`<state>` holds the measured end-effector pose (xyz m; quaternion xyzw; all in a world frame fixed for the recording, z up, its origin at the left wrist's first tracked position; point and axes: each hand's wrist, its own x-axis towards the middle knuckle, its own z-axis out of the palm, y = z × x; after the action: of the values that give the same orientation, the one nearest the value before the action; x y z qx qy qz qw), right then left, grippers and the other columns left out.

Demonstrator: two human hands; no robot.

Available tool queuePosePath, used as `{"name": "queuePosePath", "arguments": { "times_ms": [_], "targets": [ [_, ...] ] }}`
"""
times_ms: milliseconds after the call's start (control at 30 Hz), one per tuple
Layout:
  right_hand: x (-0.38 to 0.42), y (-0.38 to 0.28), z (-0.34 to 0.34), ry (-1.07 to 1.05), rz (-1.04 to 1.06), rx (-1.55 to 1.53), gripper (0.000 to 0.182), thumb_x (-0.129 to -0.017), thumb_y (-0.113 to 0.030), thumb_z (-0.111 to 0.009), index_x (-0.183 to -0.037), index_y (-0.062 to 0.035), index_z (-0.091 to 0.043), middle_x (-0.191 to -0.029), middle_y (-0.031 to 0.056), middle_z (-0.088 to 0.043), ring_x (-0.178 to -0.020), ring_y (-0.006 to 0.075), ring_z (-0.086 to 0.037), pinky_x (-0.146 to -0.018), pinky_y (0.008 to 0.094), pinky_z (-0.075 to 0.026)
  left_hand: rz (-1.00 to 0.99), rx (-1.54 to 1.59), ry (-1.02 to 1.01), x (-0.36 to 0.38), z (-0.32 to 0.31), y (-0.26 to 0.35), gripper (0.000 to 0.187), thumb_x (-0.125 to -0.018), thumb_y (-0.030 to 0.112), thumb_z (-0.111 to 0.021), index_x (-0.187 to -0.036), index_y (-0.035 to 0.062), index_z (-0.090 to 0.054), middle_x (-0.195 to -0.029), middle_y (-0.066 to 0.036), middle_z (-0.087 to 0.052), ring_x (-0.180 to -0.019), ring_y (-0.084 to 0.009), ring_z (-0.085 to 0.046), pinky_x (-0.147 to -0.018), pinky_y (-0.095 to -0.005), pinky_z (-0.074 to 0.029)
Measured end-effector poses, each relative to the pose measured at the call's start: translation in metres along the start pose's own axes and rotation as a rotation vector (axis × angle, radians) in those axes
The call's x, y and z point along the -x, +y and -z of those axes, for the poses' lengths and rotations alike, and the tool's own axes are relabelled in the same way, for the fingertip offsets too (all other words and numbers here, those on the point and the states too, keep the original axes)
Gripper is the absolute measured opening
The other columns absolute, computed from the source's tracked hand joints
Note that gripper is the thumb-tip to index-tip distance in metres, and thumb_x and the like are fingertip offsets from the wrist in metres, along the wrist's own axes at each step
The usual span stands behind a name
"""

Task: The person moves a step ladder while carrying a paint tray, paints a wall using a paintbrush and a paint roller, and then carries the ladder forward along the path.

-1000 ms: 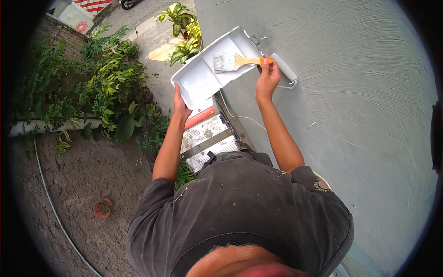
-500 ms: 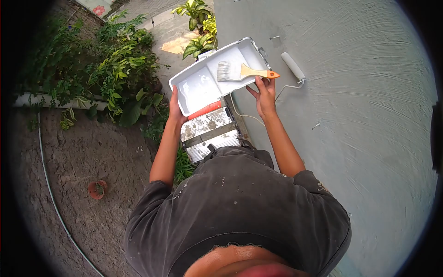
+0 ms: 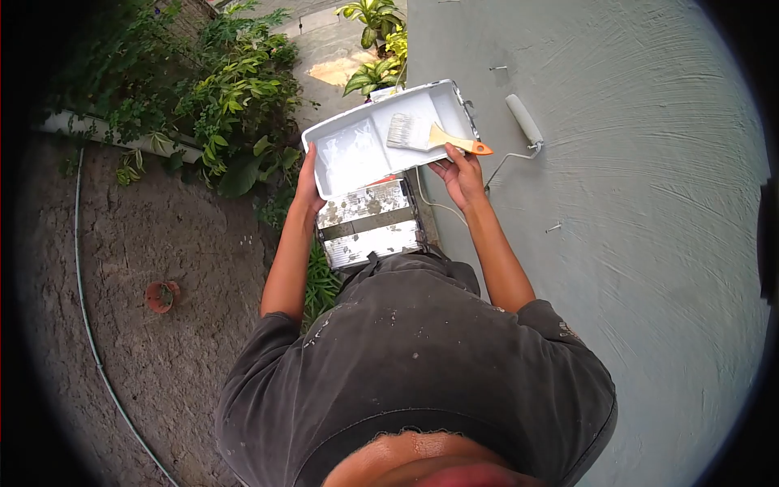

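Note:
A white paint tray (image 3: 347, 162) with white paint in it is held up in front of me. My left hand (image 3: 308, 183) grips its left end. On the right, my right hand (image 3: 461, 175) holds the near right corner from below, its thumb by the brush handle. A wide paintbrush (image 3: 438, 140) with pale bristles and an orange-tipped wooden handle lies across the tray, its handle over the right rim. Just right of the tray, a white paint roller (image 3: 523, 120) with a bent wire frame rests against the grey wall.
Below the tray is a paint-spattered white step (image 3: 375, 243). A grey plastered wall (image 3: 649, 243) fills the right side, with a nail-like piece (image 3: 553, 227) sticking out. Leafy plants (image 3: 235, 105), a small pot (image 3: 162, 296) and a thin hose (image 3: 91, 333) are at left.
The tray has shifted slightly right and tilted, covering most of the red handle below it. The brush handle has dipped a little, and my right thumb is now nearer to it.

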<state>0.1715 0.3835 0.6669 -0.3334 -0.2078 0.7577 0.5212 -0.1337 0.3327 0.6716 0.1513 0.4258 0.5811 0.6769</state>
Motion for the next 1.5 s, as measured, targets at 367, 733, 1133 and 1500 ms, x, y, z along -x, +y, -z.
{"name": "queuePosePath", "arguments": {
  "times_ms": [367, 733, 1133, 1500],
  "targets": [
    [-0.016, -0.001, 0.003, -0.099, -0.082, -0.073, 0.032, -0.092, -0.006, -0.060, -0.123, -0.0038, -0.052, -0.120, 0.0116, -0.061, -0.106, 0.0278, -0.064, -0.088, 0.0456, -0.057, -0.058, 0.034, 0.092, 0.014, -0.003, -0.008, 0.065, -0.098, 0.053, -0.043, -0.139, 0.0023, -0.042, -0.130, -0.017, -0.057, -0.114, -0.0294, -0.060, -0.096, -0.0428, -0.052],
    [-0.032, -0.001, -0.010, -0.080, -0.176, -0.120, 0.033, -0.091, -0.015, -0.067, -0.119, -0.0042, -0.054, -0.116, 0.0116, -0.062, -0.103, 0.0259, -0.064, -0.086, 0.0478, -0.055, -0.132, 0.023, 0.142, 0.029, -0.003, -0.011, 0.066, -0.099, 0.054, -0.040, -0.141, 0.0029, -0.040, -0.133, -0.016, -0.055, -0.117, -0.0282, -0.059, -0.096, -0.0405, -0.052],
    [-0.024, 0.010, -0.019, 0.052, -0.018, -0.080, 0.039, -0.085, -0.010, -0.073, -0.118, -0.0057, -0.053, -0.115, 0.0100, -0.061, -0.103, 0.0247, -0.063, -0.082, 0.0443, -0.057, -0.125, -0.001, 0.110, 0.036, 0.008, -0.013, 0.068, -0.099, 0.056, -0.039, -0.142, 0.0032, -0.038, -0.134, -0.017, -0.054, -0.118, -0.0297, -0.058, -0.099, -0.0429, -0.049],
    [0.014, 0.016, -0.018, 0.205, 0.049, -0.063, 0.042, -0.086, -0.010, -0.071, -0.120, -0.0056, -0.048, -0.119, 0.0108, -0.056, -0.110, 0.0245, -0.058, -0.094, 0.0417, -0.054, -0.036, 0.002, 0.067, 0.031, 0.031, -0.015, 0.074, -0.097, 0.062, -0.036, -0.137, 0.0002, -0.047, -0.129, -0.016, -0.058, -0.117, -0.0282, -0.058, -0.101, -0.0408, -0.047]
  ]
}}
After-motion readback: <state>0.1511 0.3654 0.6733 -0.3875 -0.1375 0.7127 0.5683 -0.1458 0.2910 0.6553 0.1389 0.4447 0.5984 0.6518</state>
